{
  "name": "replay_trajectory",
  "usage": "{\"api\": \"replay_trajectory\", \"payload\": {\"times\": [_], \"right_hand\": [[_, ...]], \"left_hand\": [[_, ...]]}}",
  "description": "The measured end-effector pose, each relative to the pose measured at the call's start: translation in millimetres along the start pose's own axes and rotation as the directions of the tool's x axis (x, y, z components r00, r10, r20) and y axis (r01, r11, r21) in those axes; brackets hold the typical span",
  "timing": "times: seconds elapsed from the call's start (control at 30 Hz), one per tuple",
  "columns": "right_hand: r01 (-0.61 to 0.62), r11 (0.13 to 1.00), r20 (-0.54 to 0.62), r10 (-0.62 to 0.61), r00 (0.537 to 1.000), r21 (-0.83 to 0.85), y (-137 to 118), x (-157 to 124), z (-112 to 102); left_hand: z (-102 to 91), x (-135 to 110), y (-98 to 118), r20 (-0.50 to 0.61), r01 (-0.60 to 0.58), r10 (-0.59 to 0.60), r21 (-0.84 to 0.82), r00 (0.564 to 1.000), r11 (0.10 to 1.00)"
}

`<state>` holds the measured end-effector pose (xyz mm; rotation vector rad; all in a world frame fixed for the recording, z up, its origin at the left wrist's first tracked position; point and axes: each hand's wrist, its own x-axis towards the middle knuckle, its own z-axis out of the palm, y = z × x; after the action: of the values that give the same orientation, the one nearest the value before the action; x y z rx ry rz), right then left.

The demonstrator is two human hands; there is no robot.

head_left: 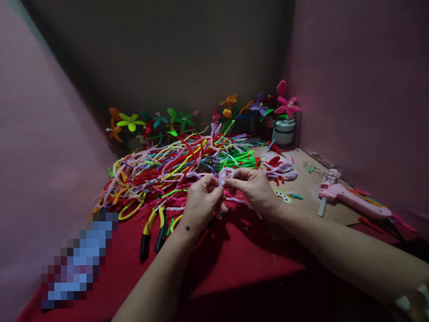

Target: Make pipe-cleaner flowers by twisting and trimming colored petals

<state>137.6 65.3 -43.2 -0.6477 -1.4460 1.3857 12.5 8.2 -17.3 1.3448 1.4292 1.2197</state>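
Between my two hands is a pale lilac pipe cleaner [228, 172] bent into a small loop. My left hand [203, 197] is closed, thumb and fingertips pinching its lower end. From the other side, my right hand [251, 185] pinches the loop, its fingers pressed together. Just behind them lies a big tangled heap of pipe cleaners [157, 167] in many colours. Yellow-and-black pliers [154, 230] rest on the red cloth left of my left forearm.
A pink glue gun [355, 199] lies on the board at right. Yellow-handled scissors [133, 208] stick out of the heap. Pipe-cleaner flowers [130, 121] line the back, one pink flower [287, 106] above a white jar [283, 132]. Lilac petals [279, 165] lie on the board [310, 197].
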Motion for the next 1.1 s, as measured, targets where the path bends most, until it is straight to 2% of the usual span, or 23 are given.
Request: {"api": "replay_trajectory", "payload": {"times": [0.13,0.2,0.33,0.43,0.5,0.6,0.77,0.9,1.0,1.1], "right_hand": [[0.020,0.992,-0.015,-0.022,1.000,-0.125,-2.1,-2.3,1.1],[-0.005,0.991,-0.014,0.003,1.000,-0.131,-3.2,-2.6,0.8],[-0.135,0.990,0.087,0.132,0.987,0.034,-1.2,0.4,-2.7],[-0.156,0.976,0.165,0.131,0.978,0.152,3.1,3.5,-5.6],[-0.155,0.972,0.154,0.128,0.980,0.176,5.1,4.8,-6.4],[-0.135,0.986,0.102,0.125,0.987,0.100,4.7,5.0,-6.3],[-0.121,0.993,0.119,0.120,0.986,0.001,-0.2,1.0,-4.1],[-0.167,0.984,0.141,0.174,0.974,-0.058,1.7,-1.2,-2.7],[-0.203,0.978,0.150,0.195,0.969,0.041,5.2,0.8,-3.2],[-0.167,0.972,0.107,0.150,0.983,0.166,7.4,4.8,-5.4]], "left_hand": [[2.0,0.3,-3.2,0.014,-0.008,0.008,-0.009,1.000,1.000],[3.4,0.2,-4.2,0.012,-0.011,0.011,-0.008,1.000,1.000],[4.1,0.0,-1.7,-0.008,-0.009,0.008,-0.037,1.000,0.999],[2.6,0.4,1.0,-0.037,-0.036,0.033,-0.084,0.999,0.996],[1.9,0.4,2.0,-0.047,-0.049,0.044,-0.103,0.998,0.993],[2.4,-0.2,2.3,-0.045,-0.045,0.041,-0.104,0.998,0.994],[5.6,-0.2,-1.4,0.020,-0.038,0.039,-0.060,0.999,0.997],[7.1,0.7,-5.6,0.060,-0.019,0.023,-0.052,0.998,0.998],[7.3,1.2,-5.6,0.062,-0.019,0.022,-0.041,0.998,0.999],[7.5,0.8,-2.7,0.048,-0.025,0.027,-0.031,0.998,0.999]]}}
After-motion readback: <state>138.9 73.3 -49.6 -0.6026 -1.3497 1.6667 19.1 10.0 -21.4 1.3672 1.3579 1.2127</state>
